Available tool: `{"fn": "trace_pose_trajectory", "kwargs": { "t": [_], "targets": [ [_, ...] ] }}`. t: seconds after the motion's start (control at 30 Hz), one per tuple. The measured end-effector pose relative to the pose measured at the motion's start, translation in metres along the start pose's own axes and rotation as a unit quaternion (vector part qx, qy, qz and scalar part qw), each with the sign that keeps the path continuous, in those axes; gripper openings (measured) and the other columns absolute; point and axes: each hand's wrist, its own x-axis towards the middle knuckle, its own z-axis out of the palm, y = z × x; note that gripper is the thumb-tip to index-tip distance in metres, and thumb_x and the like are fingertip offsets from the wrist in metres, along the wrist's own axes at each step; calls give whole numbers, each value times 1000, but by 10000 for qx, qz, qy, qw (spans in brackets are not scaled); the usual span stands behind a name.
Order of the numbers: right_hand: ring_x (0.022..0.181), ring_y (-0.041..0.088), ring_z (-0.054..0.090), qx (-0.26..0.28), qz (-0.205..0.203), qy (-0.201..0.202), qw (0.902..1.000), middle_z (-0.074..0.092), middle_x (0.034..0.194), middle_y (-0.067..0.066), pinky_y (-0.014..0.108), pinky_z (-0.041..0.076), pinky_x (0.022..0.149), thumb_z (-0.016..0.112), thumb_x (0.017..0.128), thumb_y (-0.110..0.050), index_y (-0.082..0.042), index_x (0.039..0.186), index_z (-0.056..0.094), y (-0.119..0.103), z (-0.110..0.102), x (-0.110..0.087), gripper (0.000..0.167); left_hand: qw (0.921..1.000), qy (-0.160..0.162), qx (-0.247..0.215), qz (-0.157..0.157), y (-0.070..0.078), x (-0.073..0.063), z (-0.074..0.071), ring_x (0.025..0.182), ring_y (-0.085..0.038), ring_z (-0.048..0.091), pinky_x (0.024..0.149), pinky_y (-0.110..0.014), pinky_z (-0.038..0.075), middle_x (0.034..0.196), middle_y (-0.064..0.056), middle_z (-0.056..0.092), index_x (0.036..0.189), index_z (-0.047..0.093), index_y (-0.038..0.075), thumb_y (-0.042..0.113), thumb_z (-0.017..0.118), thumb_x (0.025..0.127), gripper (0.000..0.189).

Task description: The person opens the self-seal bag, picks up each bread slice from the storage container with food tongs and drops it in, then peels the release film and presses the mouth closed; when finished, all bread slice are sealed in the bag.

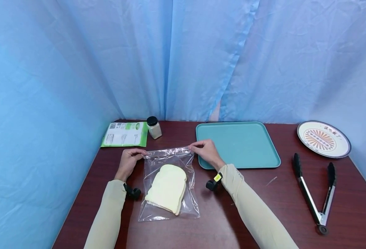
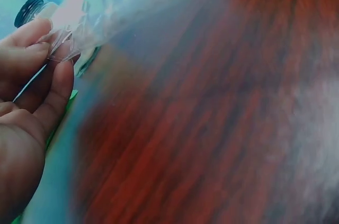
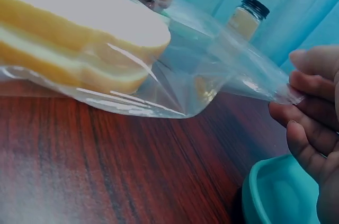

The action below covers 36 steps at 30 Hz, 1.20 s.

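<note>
A clear plastic bag (image 1: 152, 214) holds slices of white bread (image 1: 167, 186), stacked one on another. My left hand (image 1: 129, 162) pinches the bag's top left corner between thumb and fingers; the left wrist view shows the film caught at the fingertips of that hand (image 2: 37, 70). At the top right corner my right hand (image 1: 207, 152) pinches the other end of the bag's edge. Between the two hands the top edge is stretched fairly straight. In the right wrist view the bread (image 3: 79, 38) lies inside the film, near the right hand (image 3: 318, 107).
Behind the left hand lie a green and white packet (image 1: 124, 135) and a jar with a black lid (image 1: 154, 128). A teal tray (image 1: 239, 145) sits beside the right hand. Farther right are a patterned plate (image 1: 341, 147) and open tongs (image 1: 309, 197). Blue curtains (image 1: 189, 62) border the table.
</note>
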Motion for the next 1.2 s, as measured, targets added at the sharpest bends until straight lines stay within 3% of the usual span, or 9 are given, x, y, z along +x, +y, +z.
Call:
{"fn": "trace_pose_trajectory", "kwargs": {
  "t": [0.1, 0.23, 0.37, 0.63, 0.8, 0.93, 1.07, 1.2],
  "targets": [
    [91, 16, 71, -95, 47, 107, 9999, 79, 90, 8, 33, 53, 89, 79, 87, -26, -13, 94, 82, 1, 2, 1, 15, 9998, -29, -189, -46, 1, -2, 0, 81, 0, 68, 75, -17, 54, 85, -1, 78, 102, 69, -20, -11, 57, 92, 18],
    [95, 19, 71, -87, 56, 218, 9997, 80, 90, 7, 32, 52, 90, 81, 84, -23, -13, 90, 82, 1, 4, 1, 12, 9992, 261, -306, -86, -1, -2, 4, 75, 0, 68, 72, -17, 54, 75, 17, 74, 106, 68, -21, 0, 67, 92, 25],
    [91, 15, 70, -161, 67, 295, 9994, 80, 90, 7, 26, 52, 83, 81, 84, -20, -13, 90, 82, 1, 5, 2, 10, 9975, 644, -73, -270, 0, -2, 11, 69, -1, 66, 69, -18, 55, 69, 18, 73, 102, 73, -13, 9, 78, 86, 28],
    [76, 3, 67, -5, 214, 162, 9996, 79, 91, 12, 20, 51, 71, 81, 83, -15, -7, 92, 81, -2, 5, 2, 12, 9940, 1011, -240, -346, -1, 1, 16, 65, -1, 66, 64, -18, 54, 66, 13, 72, 95, 75, -11, 0, 81, 79, 21],
    [73, 1, 67, -95, 187, 39, 9998, 79, 91, 14, 20, 52, 70, 80, 84, -11, -4, 94, 79, -5, 3, 3, 12, 9935, 964, -401, -443, 1, 1, 14, 66, 1, 69, 63, -16, 55, 69, 10, 75, 111, 68, -15, -6, 79, 79, 35],
    [73, 6, 69, -269, 56, -4, 9996, 78, 90, 16, 21, 54, 69, 79, 84, -7, -2, 94, 77, -5, 3, 5, 11, 9958, 739, -183, -507, 2, 1, 11, 65, 3, 69, 63, -16, 55, 66, 17, 72, 121, 65, -11, -6, 76, 82, 40],
    [78, 17, 73, -655, -171, -38, 9977, 77, 89, 16, 26, 56, 71, 79, 84, -5, 0, 100, 75, -5, 4, 7, 17, 9970, 508, 25, -580, 2, 0, 8, 64, 2, 69, 63, -18, 56, 64, 19, 70, 117, 65, -12, -6, 75, 83, 36],
    [84, 25, 74, -1163, -406, -211, 9922, 77, 91, 16, 34, 59, 76, 77, 85, -3, 3, 107, 72, -9, 6, 7, 23, 9961, 368, 394, -693, 1, 0, 5, 62, 0, 67, 62, -20, 56, 67, 11, 71, 111, 67, -13, -5, 78, 82, 32]
  ]
}}
